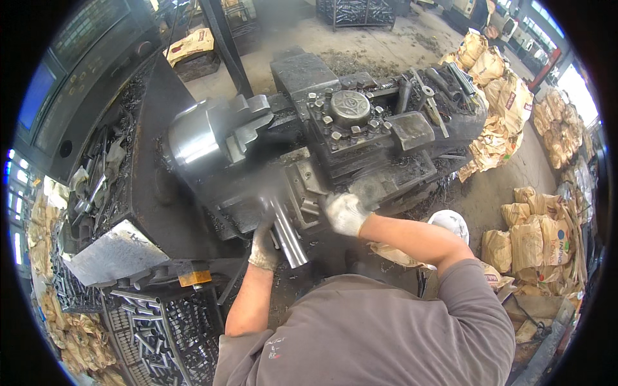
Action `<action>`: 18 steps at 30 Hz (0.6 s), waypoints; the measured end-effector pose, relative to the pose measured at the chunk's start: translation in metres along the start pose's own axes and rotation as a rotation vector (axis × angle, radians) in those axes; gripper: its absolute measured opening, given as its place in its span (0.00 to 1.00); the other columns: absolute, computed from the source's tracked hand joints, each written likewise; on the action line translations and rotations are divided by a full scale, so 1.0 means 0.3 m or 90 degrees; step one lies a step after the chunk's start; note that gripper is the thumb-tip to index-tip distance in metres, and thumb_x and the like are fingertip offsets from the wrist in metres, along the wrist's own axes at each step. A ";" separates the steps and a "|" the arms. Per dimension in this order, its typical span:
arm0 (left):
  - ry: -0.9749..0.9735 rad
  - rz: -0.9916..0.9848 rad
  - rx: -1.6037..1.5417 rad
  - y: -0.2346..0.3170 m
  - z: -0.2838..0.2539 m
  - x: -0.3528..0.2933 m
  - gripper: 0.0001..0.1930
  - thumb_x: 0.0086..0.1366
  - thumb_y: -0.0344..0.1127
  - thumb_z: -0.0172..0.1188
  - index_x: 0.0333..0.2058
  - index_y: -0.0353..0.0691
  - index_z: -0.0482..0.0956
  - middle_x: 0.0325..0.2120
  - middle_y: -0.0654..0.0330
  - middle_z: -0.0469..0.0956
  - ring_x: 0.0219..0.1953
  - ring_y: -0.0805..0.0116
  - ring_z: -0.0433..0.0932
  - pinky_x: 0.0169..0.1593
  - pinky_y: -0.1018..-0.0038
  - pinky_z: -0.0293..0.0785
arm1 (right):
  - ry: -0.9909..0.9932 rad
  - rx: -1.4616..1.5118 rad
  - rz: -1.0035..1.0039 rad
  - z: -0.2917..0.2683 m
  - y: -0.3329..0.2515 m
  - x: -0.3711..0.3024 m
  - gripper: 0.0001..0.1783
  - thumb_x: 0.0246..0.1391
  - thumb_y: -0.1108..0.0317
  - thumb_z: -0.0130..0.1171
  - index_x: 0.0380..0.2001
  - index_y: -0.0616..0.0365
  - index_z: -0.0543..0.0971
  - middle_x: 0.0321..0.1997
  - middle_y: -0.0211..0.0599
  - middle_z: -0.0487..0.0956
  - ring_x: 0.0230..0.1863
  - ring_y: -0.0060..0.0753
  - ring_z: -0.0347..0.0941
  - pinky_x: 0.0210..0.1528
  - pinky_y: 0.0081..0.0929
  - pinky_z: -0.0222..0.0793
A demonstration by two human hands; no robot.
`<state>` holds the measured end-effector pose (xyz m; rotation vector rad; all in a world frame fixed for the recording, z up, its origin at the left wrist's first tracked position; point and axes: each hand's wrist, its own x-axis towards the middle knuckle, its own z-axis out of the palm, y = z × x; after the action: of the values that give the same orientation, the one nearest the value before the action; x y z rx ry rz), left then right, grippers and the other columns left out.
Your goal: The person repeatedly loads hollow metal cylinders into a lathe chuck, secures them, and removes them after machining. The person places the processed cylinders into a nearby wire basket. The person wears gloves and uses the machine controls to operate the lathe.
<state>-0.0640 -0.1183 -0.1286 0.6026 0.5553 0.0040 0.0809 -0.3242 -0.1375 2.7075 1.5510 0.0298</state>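
My left hand (262, 248), in a dirty white work glove, is closed around a shiny round metal bar (288, 235). The bar slants down toward me, and its upper end blurs into the dark machine. My right hand (346, 213), also gloved, is closed beside the lathe carriage (302, 180). Its fingertips touch a short silvery part (310, 206); what they grip is hidden. Beyond my left hand is the lathe chuck (196, 138) with stepped jaws, partly blurred. The tool post (351, 109), a round cap on top and square-headed bolts around it, stands beyond my right hand.
Spanners and other tools (434, 100) lie at the machine's right end. Metal crates with many cut bar pieces (151, 334) stand at lower left. Paper sacks (508, 96) are piled at right, and a white round container (449, 223) sits by my right arm. Metal chips litter the floor.
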 end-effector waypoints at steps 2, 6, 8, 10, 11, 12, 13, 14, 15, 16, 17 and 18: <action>-0.068 0.021 -0.086 0.049 -0.011 0.001 0.30 0.76 0.63 0.57 0.49 0.38 0.83 0.35 0.53 0.88 0.33 0.55 0.89 0.39 0.58 0.90 | -0.027 -0.017 -0.054 0.033 0.047 0.039 0.33 0.59 0.58 0.64 0.65 0.63 0.76 0.30 0.43 0.82 0.24 0.48 0.80 0.25 0.46 0.75; 0.033 0.100 -0.135 0.083 -0.009 0.002 0.32 0.76 0.67 0.55 0.50 0.39 0.83 0.36 0.52 0.88 0.37 0.52 0.89 0.43 0.52 0.89 | -0.176 0.707 0.175 -0.243 0.099 0.130 0.31 0.63 0.50 0.68 0.60 0.61 0.82 0.38 0.40 0.88 0.38 0.30 0.84 0.41 0.33 0.78; -0.026 0.176 -0.109 0.061 -0.045 0.059 0.34 0.75 0.68 0.55 0.58 0.42 0.81 0.47 0.51 0.87 0.47 0.50 0.87 0.53 0.51 0.85 | -0.165 0.844 0.171 -0.272 0.097 0.165 0.31 0.61 0.46 0.70 0.55 0.63 0.83 0.39 0.42 0.88 0.39 0.30 0.83 0.44 0.33 0.78; -0.010 0.265 -0.124 0.026 0.066 0.107 0.36 0.75 0.67 0.55 0.64 0.41 0.76 0.55 0.54 0.83 0.57 0.52 0.82 0.64 0.52 0.77 | -0.128 0.747 0.097 -0.272 0.071 0.204 0.31 0.60 0.44 0.70 0.48 0.66 0.86 0.32 0.44 0.87 0.33 0.36 0.84 0.38 0.37 0.80; -0.085 0.249 -0.083 0.036 0.163 0.079 0.37 0.76 0.65 0.55 0.69 0.41 0.71 0.63 0.55 0.78 0.66 0.53 0.75 0.73 0.54 0.67 | -0.244 0.605 0.029 -0.293 0.042 0.226 0.34 0.55 0.44 0.75 0.51 0.66 0.85 0.41 0.48 0.89 0.41 0.38 0.86 0.47 0.36 0.81; -0.044 0.257 -0.022 0.042 0.276 0.050 0.37 0.77 0.65 0.53 0.70 0.42 0.69 0.65 0.54 0.75 0.67 0.54 0.74 0.74 0.55 0.65 | -0.225 0.699 0.172 -0.272 -0.012 0.204 0.39 0.50 0.46 0.78 0.56 0.66 0.82 0.47 0.49 0.88 0.45 0.37 0.86 0.50 0.35 0.81; -0.139 0.281 -0.028 0.066 0.293 0.060 0.36 0.79 0.64 0.51 0.71 0.41 0.68 0.66 0.54 0.74 0.67 0.54 0.74 0.74 0.55 0.65 | -0.187 0.794 0.189 -0.280 -0.018 0.195 0.40 0.48 0.47 0.79 0.56 0.66 0.81 0.48 0.49 0.88 0.46 0.37 0.85 0.51 0.36 0.81; -0.235 0.301 -0.033 0.091 0.303 0.077 0.35 0.80 0.64 0.49 0.71 0.41 0.68 0.67 0.53 0.73 0.68 0.54 0.73 0.74 0.55 0.66 | -0.147 0.888 0.207 -0.303 -0.005 0.193 0.41 0.46 0.49 0.80 0.57 0.66 0.80 0.49 0.48 0.87 0.47 0.37 0.85 0.52 0.37 0.81; -0.154 0.231 0.001 0.135 0.294 0.106 0.33 0.82 0.60 0.45 0.72 0.42 0.66 0.68 0.52 0.72 0.69 0.53 0.72 0.74 0.54 0.66 | -0.160 0.893 0.191 -0.369 0.024 0.200 0.41 0.46 0.51 0.80 0.58 0.65 0.80 0.48 0.47 0.87 0.47 0.37 0.85 0.52 0.37 0.82; -0.082 0.151 0.027 0.179 0.292 0.142 0.30 0.85 0.55 0.40 0.74 0.42 0.64 0.69 0.52 0.72 0.70 0.52 0.72 0.75 0.53 0.67 | -0.173 0.905 0.184 -0.458 0.042 0.182 0.40 0.45 0.53 0.80 0.59 0.64 0.79 0.47 0.46 0.87 0.47 0.37 0.85 0.52 0.37 0.82; -0.025 0.088 0.157 0.185 0.184 0.251 0.29 0.85 0.54 0.41 0.74 0.42 0.64 0.69 0.53 0.72 0.70 0.51 0.72 0.74 0.54 0.67 | -0.181 0.865 0.102 -0.572 0.058 0.191 0.41 0.45 0.55 0.81 0.61 0.62 0.78 0.48 0.47 0.88 0.48 0.40 0.86 0.54 0.38 0.82; 0.026 0.017 0.284 0.177 0.072 0.396 0.29 0.85 0.53 0.42 0.74 0.42 0.63 0.69 0.55 0.73 0.71 0.51 0.72 0.74 0.54 0.67 | -0.073 0.798 -0.009 -0.618 0.084 0.194 0.43 0.44 0.56 0.81 0.63 0.61 0.76 0.48 0.50 0.88 0.49 0.46 0.87 0.54 0.40 0.82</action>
<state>0.0564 -0.0668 -0.1439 1.0465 0.5919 -0.0848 0.1272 -0.2850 0.0489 3.3012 1.9340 -1.5485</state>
